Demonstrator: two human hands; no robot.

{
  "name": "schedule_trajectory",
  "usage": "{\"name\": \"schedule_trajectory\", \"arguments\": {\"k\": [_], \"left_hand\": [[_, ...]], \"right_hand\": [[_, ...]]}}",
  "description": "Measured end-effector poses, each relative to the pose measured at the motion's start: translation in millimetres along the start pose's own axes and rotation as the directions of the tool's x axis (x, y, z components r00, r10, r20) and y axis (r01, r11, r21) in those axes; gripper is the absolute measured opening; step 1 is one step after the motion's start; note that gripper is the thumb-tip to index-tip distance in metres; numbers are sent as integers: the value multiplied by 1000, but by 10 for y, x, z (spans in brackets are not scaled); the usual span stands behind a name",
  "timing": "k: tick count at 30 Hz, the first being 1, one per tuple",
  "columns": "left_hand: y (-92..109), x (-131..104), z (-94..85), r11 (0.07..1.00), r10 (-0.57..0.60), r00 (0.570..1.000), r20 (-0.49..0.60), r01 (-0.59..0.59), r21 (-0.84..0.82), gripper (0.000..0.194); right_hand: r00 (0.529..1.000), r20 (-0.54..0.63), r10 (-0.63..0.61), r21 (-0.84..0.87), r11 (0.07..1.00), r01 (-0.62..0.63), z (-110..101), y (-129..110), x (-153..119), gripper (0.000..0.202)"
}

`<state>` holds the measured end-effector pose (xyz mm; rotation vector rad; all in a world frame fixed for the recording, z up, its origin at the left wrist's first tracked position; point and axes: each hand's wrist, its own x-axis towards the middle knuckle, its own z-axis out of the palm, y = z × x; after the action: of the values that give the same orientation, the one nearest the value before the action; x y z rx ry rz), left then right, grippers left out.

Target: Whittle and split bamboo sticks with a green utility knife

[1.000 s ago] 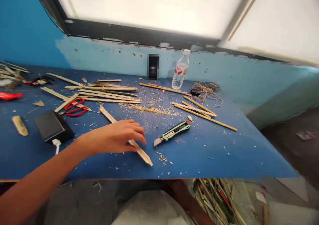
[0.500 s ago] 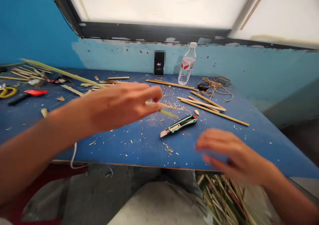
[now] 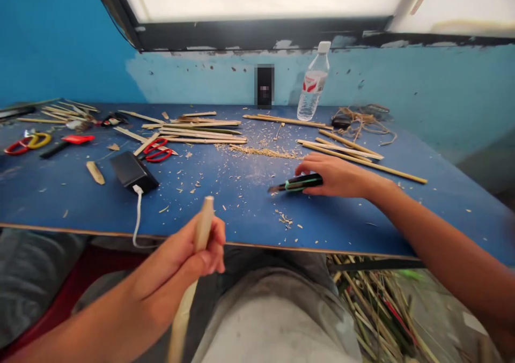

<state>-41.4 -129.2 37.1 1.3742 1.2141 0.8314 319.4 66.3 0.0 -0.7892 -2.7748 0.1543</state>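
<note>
Fingers of the left hand (image 3: 183, 261) are curled firmly round a pale wooden strip (image 3: 204, 226), which juts up past them and runs down below, out of view at the bottom. Ahead and to their right, the fingers of the right hand (image 3: 333, 176) close around a utility knife (image 3: 302, 183), its blurred blade pointing back to the left, well apart from the strip.

Loose shavings (image 3: 265, 152) beyond the blade, and a few nearer crumbs, suggest a good deal of whittling is done. Slim sticks (image 3: 362, 162) just beyond the right fingers look slender and smooth, while flat strips (image 3: 203, 132) far past the left ones seem rougher and perhaps untrimmed. Blade and held strip are not in contact, so any further paring of this one appears left to do.

That strip looks flat, light and unvarnished, narrowing to a blunt tip above the fingers; it is held nearer than the edge of the blue tabletop (image 3: 241, 207).
</note>
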Motion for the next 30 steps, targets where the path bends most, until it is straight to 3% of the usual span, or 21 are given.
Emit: {"name": "schedule_trajectory", "arguments": {"k": [3,6,9,12,16,19,23,26,30], "left_hand": [[-198,92,292,945,-152,983,101,175,-277,27],[-265,358,523,852,-100,969,225,200,-483,30],[-288,639,682,791,-25,958,285,193,-580,29],[-293,812,797,797,-19,969,247,164,-581,32],[-266,868,912,823,-86,987,135,147,-549,35],[-251,871,958,787,-118,984,134,175,-591,38],[-262,880,971,770,-30,984,178,136,-624,40],[-241,886,988,825,-1,977,211,120,-553,44],[-172,901,1054,889,-6,996,95,49,-456,46]], "right_hand": [[998,-70,-1,18,1000,3,61,-30,-50,15],[981,-195,2,42,999,6,73,-124,-105,19],[945,-328,-1,66,998,24,63,-224,-145,30],[931,-358,-66,41,995,86,55,-332,-155,31],[942,-297,-154,-9,987,159,46,-520,-128,27],[953,-262,-154,-17,988,155,63,-635,-108,46],[959,-247,-135,-56,991,125,115,-701,-95,44],[961,-241,-134,-44,991,127,142,-731,-85,45],[967,-228,-113,-19,994,111,145,-773,-79,45]]}}
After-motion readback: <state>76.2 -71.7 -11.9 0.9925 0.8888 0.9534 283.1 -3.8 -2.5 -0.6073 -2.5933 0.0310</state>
